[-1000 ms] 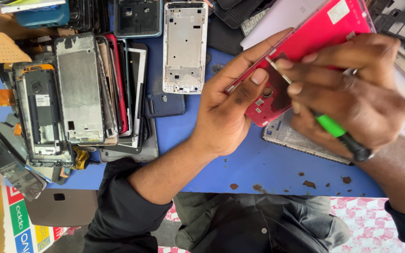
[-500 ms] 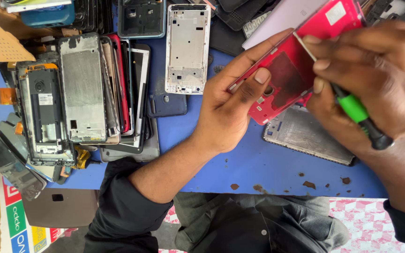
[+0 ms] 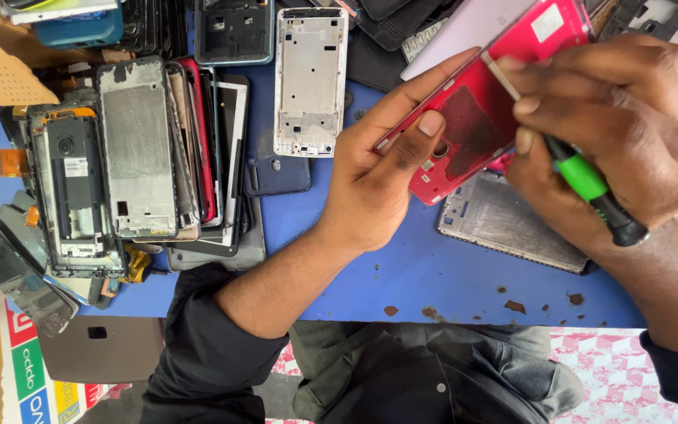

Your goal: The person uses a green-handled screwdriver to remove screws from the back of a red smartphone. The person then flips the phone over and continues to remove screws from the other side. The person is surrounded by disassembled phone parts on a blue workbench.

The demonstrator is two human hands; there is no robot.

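- The red phone back cover (image 3: 480, 118) is held tilted above the blue table (image 3: 433, 267), its inner face turned up toward the camera, with a dark rectangular patch near the middle.
- The left hand (image 3: 378, 180) is closed on the cover from below and along its lower edge: the thumb presses on the inner face near a round hole, and the index finger lies stretched along the long side.
- The right hand (image 3: 606, 133) is closed tightly around a screwdriver (image 3: 590, 188) with a green and black handle; its fingertips bunch on the cover's upper right part, and the tip is hidden beneath them.
- To do this well, I judge the left thumb should keep bracing the cover flat against the fingers, so the thin plastic does not flex while the tool bears on it; pressure should be light and the tool kept at a low angle.
- Just beneath the cover lies a grey metal phone frame (image 3: 512, 228) on the table.
- Further left a white mid-frame (image 3: 310, 82) lies flat, and beyond it a row of stacked phone frames and screens (image 3: 158, 157) stands on edge.
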